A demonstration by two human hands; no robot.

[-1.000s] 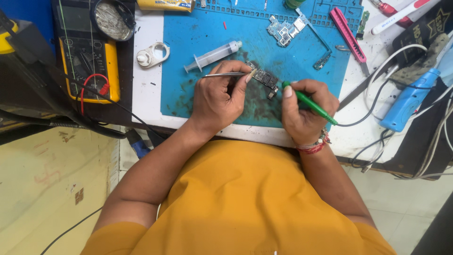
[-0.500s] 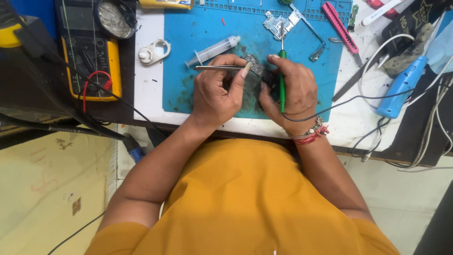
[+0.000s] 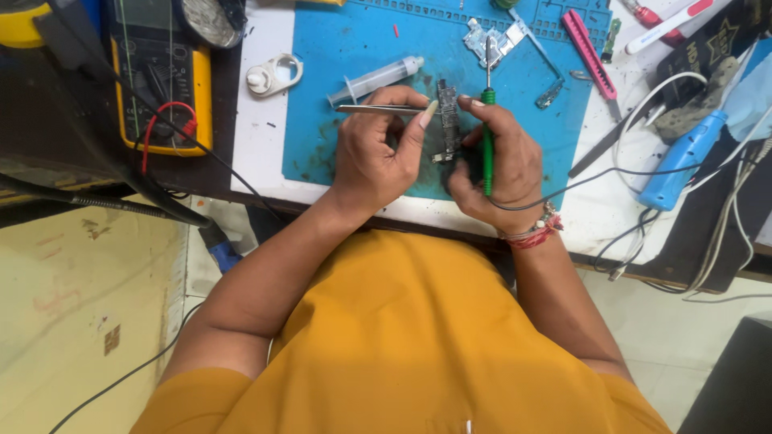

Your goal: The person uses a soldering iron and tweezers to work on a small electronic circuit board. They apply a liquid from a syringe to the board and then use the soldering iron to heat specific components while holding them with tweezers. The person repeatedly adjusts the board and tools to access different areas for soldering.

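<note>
Small dark circuit board (image 3: pixel 448 120) on the blue work mat (image 3: pixel 338 64), pinned between both hands, long axis running 12 to 6 o'clock. Left hand (image 3: pixel 378 157) at the board's 9 o'clock, fingers curled shut around slim metal tweezers (image 3: pixel 378 108), tweezers lying crosswise, 9 to 3, tip hidden behind the fingers next to the board's upper half. Right hand (image 3: pixel 494 165) at the board's 3 o'clock, closed on a green-handled tool (image 3: pixel 487 120), shaft upright, parallel to the board, metal tip toward 12. Fingertips of the right hand touching the board's lower edge; left thumb just beside it. Both hands about equally near; cannot tell which tool tip met the board.

Around: clear syringe (image 3: pixel 376 79) at 11 o'clock from the board, near the tweezers. Bent metal shield piece (image 3: pixel 497 38) at 12 to 1 o'clock. Pink-handled cutter (image 3: pixel 589 47) at 2 o'clock, well apart. Blue hand tool (image 3: pixel 679 161) with cable at 3 o'clock, off the mat. Yellow multimeter (image 3: pixel 157 88) with red lead at 9 o'clock, well apart. White ring-shaped part (image 3: pixel 272 76) between multimeter and mat. Nothing between hands and board.
</note>
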